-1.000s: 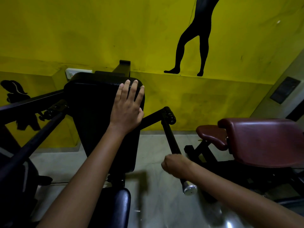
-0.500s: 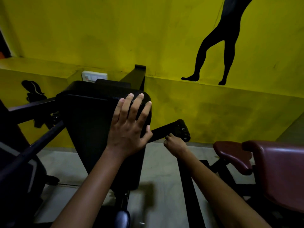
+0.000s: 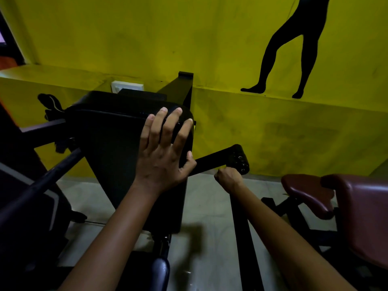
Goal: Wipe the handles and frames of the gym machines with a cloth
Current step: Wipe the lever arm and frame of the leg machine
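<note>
A black gym machine fills the middle, with a tall black back pad (image 3: 113, 143). My left hand (image 3: 163, 156) rests flat on the pad's upper right corner, fingers spread and thumb at the pad's edge. On the right, a black handle bar (image 3: 245, 238) runs down from a pivot joint (image 3: 238, 158). My right hand (image 3: 228, 178) grips the top of that bar just below the joint, fingers curled round it. I see no cloth in either hand; whatever lies inside the right fist is hidden.
A matching black bar (image 3: 42, 181) slants across the left. A maroon padded bench (image 3: 310, 194) stands at the right. A dark seat pad (image 3: 160, 271) sits at the bottom middle. The yellow wall with a white switch plate (image 3: 128, 86) lies close behind.
My right hand has slid up the handle bar from near its chrome end to just under the pivot joint. My left hand has stayed on the back pad.
</note>
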{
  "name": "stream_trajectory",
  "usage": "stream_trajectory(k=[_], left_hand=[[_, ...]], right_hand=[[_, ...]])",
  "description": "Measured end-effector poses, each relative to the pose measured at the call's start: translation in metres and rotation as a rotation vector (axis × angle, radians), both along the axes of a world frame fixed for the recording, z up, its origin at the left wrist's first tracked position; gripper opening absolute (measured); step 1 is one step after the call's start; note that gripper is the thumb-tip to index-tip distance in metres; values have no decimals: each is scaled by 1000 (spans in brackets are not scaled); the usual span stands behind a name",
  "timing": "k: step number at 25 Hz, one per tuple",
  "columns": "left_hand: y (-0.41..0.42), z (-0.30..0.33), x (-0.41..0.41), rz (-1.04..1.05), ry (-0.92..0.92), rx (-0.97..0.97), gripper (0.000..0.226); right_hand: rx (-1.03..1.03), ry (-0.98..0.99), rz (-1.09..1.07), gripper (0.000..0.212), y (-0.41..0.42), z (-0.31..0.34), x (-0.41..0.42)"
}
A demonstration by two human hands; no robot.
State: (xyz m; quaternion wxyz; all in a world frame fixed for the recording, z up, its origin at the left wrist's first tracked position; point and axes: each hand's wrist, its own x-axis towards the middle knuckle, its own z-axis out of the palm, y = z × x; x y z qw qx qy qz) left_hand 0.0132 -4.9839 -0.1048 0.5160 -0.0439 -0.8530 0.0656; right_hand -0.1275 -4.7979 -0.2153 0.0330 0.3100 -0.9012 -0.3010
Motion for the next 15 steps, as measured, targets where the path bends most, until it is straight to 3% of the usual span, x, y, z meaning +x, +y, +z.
stream_trajectory(k=[7,15], left_hand=[[0,11,20,-1,-166,-19,70],[-2,26,37,-20,-319,-63,79]], right_hand=[[92,-45,108,32,12,12,80],[22,-185,41,26,39,39,185]])
